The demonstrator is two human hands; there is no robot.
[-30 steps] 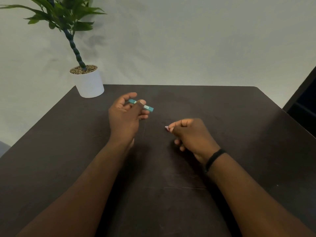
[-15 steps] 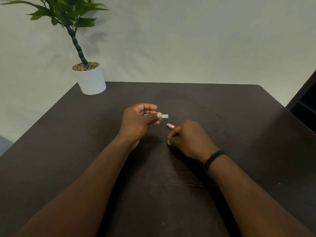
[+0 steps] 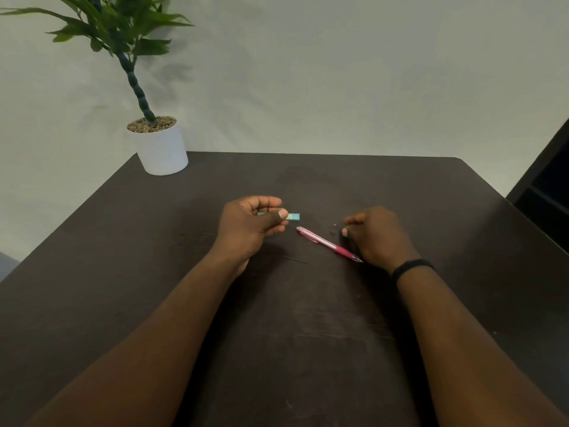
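Head view: left hand [image 3: 251, 229] pinches the teal case [image 3: 294, 216], pink pencil [image 3: 326, 243] lies at the case's four o'clock, right hand [image 3: 380, 237] curled beside it, grip impossible to tell.

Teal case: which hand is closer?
Left. The left hand pinches the teal case; the right hand is apart to its right, past the pink pencil.

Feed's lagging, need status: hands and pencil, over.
Left hand pinches teal case. Right hand curled beside pink pencil, grip unclear. Thin black lead lies loose on table.
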